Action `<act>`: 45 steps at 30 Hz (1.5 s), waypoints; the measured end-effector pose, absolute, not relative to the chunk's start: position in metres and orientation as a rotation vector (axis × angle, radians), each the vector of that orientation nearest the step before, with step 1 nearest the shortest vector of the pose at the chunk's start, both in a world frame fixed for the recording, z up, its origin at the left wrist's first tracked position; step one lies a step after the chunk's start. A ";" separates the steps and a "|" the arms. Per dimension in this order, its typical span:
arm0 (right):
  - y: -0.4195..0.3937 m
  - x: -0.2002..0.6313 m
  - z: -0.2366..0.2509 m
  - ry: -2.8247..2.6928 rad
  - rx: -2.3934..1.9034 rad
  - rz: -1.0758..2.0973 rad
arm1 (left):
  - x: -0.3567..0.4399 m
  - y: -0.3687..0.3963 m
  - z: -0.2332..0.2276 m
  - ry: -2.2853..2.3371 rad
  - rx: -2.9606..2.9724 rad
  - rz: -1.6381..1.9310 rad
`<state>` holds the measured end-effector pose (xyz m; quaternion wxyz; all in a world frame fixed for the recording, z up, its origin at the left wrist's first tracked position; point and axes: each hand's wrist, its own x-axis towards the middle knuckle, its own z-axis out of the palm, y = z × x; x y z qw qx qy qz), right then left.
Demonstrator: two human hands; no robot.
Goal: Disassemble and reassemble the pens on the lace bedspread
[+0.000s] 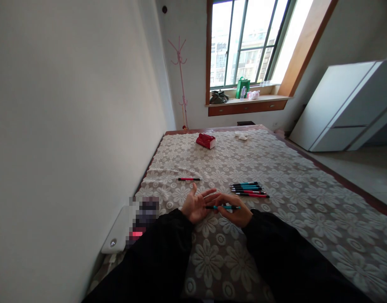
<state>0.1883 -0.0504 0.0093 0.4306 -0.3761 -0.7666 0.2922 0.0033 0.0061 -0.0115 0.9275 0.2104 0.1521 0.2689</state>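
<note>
Now both hands meet low over the flower-patterned lace bedspread [275, 168], black sleeves running down out of the bottom of the view. The right hand [236, 212] has its fingers curled round a slim teal pen with a dark tip [223, 207], holding it level so that it points across toward the other palm. The left hand [196, 206] is spread open, palm up, fingers fanned, with nothing gripped in it; the pen's dark end lies right at its fingertips, though whether it touches them I cannot tell.

Just beyond the right hand lies a neat row of thin pens, teal ones and pink-red ones [249, 190], set side by side and parallel on the cloth, looking sorted rather than dropped. One pink-red pen with a black end [189, 179] rests alone, well apart to the left.

Further up the bed sits a red, soft-looking pouch [206, 140], and past it a small white crumpled thing [241, 136]. The bedspread looks textured, raised white blossoms on a grey-brown ground. A pale smooth wall [70, 126] runs close along the left.
</note>
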 end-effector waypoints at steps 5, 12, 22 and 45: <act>-0.050 0.187 0.011 -1.916 -0.928 0.710 | 0.004 0.005 -0.009 0.328 0.434 0.559; -0.050 0.187 0.009 -1.938 -0.941 0.698 | 0.004 0.006 -0.013 0.302 0.469 0.550; -0.050 0.188 0.010 -1.949 -0.938 0.703 | 0.004 0.007 -0.011 0.311 0.429 0.548; -0.051 0.186 0.007 -1.891 -0.909 0.998 | 0.004 0.006 -0.010 0.344 0.498 0.556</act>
